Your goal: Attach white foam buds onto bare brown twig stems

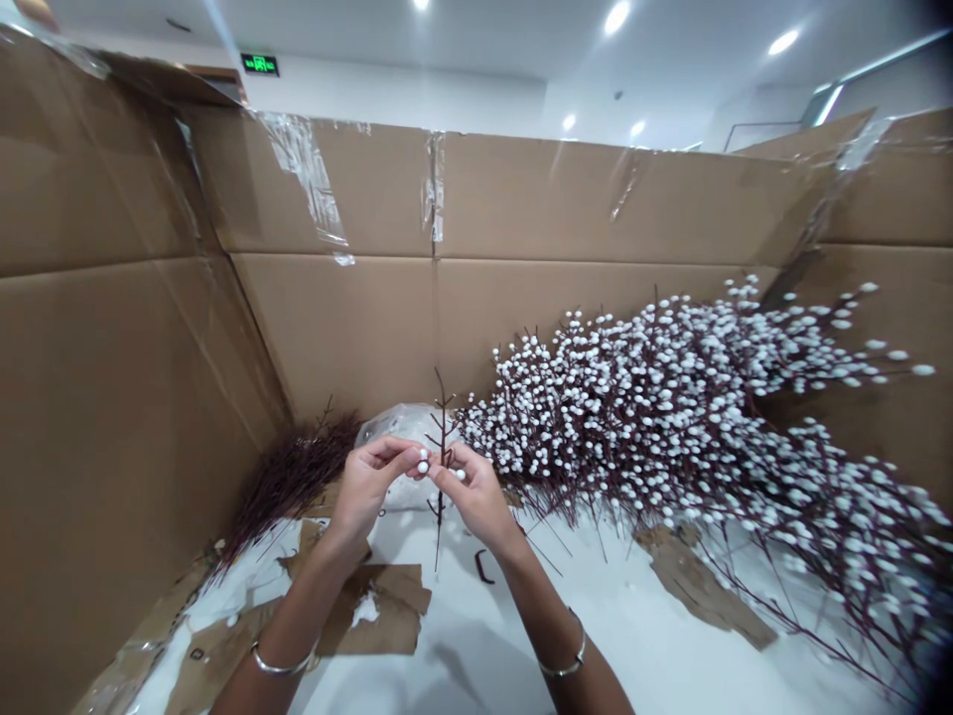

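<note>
Between my two hands stands a thin dark brown artificial twig (444, 422), upright, with short side stubs and its lower stem hanging free. My right hand (471, 487) is closed around its middle, with a white ball showing by the fingers. My left hand (383, 480) pinches small white balls (424, 461) right beside the stem, fingertips close to those of my right hand. Whether the balls touch the twig I cannot tell. Behind the hands lies a clear plastic bag (387, 425) with whitish contents, partly hidden.
A large heap of white-berried branches (655, 397) fills the right side. Bare dark twigs (298, 472) are piled at left. Torn cardboard pieces (387, 626) and a brown scrap (700, 586) lie on the white surface (476, 655). Tall cardboard walls (335, 328) enclose the space.
</note>
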The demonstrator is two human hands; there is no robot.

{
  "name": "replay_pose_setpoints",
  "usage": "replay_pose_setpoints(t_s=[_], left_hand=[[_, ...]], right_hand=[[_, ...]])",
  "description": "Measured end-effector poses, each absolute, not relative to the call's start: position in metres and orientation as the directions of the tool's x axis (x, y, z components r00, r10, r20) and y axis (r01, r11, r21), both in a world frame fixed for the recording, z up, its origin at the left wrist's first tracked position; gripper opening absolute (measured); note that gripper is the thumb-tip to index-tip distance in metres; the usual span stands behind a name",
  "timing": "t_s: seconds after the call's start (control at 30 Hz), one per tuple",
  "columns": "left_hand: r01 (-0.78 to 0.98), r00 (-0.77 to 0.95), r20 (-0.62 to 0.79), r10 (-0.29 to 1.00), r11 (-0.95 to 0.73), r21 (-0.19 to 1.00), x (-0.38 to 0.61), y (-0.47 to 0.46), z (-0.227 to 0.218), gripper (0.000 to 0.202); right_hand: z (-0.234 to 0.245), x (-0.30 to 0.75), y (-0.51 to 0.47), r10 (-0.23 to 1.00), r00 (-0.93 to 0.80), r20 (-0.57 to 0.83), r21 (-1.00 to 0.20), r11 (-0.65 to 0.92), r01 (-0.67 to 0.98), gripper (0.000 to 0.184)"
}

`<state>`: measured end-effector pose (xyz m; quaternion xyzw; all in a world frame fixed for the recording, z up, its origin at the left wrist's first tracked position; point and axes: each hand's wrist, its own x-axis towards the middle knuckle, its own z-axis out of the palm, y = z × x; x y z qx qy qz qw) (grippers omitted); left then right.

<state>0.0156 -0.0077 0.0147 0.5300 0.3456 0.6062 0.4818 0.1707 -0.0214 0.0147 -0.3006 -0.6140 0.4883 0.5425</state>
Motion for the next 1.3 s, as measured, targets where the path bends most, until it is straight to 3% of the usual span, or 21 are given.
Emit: replay_pose_setpoints(t_s=[0.83,1.3], left_hand=[[-0.002,0.071,0.392,0.917,-0.393,0.92,0.005,-0.008,0.017,0.016],[0.01,0.151,0.41,0.9,-0.416,0.909,-0.003,-0.007,0.019,0.015]], right_hand=[[0.017,0.17,-0.019,0.902,-0.274,0.332,-0.941,0.297,-0.162,0.022],[0.014,0.166,-0.018,0.896,-0.293,0.333,-0.94,0.292,-0.178,0.023]])
